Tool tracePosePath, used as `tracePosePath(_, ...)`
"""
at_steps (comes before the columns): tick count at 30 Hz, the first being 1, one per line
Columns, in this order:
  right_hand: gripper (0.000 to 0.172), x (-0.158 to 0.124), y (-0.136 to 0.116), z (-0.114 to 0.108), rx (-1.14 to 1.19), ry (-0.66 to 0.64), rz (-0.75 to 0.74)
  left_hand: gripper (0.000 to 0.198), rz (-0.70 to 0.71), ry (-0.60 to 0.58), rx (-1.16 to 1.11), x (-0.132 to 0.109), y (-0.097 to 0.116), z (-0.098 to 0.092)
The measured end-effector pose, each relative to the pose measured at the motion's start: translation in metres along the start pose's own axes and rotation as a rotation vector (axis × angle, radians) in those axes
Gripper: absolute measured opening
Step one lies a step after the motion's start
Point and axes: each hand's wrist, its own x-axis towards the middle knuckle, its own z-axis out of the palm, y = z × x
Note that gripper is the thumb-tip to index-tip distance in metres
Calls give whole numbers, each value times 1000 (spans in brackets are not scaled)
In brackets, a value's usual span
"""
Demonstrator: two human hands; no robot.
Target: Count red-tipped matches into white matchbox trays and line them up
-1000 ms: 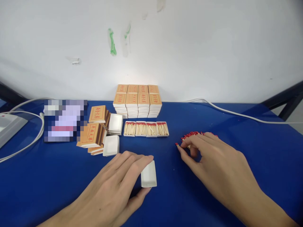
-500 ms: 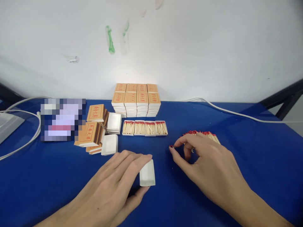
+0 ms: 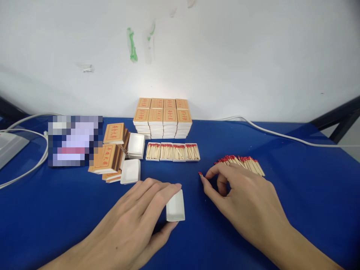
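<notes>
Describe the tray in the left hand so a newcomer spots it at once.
On the blue table, find the row of four trays holding matches. Nearer the viewer, the left hand holds a white tray. Unlike those four, it shows no matches, and unlike the bare trays at left, it is in a hand.

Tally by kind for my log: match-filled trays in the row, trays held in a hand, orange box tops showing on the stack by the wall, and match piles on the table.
Match-filled trays: 4
White tray held in the left hand: 1
Orange box tops on the stack: 8
Match pile: 1
Total: 14
</notes>
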Motion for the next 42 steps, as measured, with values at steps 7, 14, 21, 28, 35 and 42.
tracePosePath(7,27,0,-5,3,7,48,-10,50,1,-30,-29,-2,0,0)
tracePosePath(14,37,-2,-10,7,-21,76,-28,50,4,-24,-28,-3,0,1)
tracePosePath(21,36,-2,-12,6,-24,83,-33,50,-7,-36,-29,-1,-1,0)
tracePosePath(28,26,1,3,-3,-151,92,52,53,-30,-53,-50,-2,0,-1)
tracePosePath(35,29,-1,9,-9,-317,123,73,54,-55,-55,-49,-5,0,1)
tracePosePath(42,35,-4,13,-11,-398,118,-18,52,-91,-45,-65,-6,1,3)
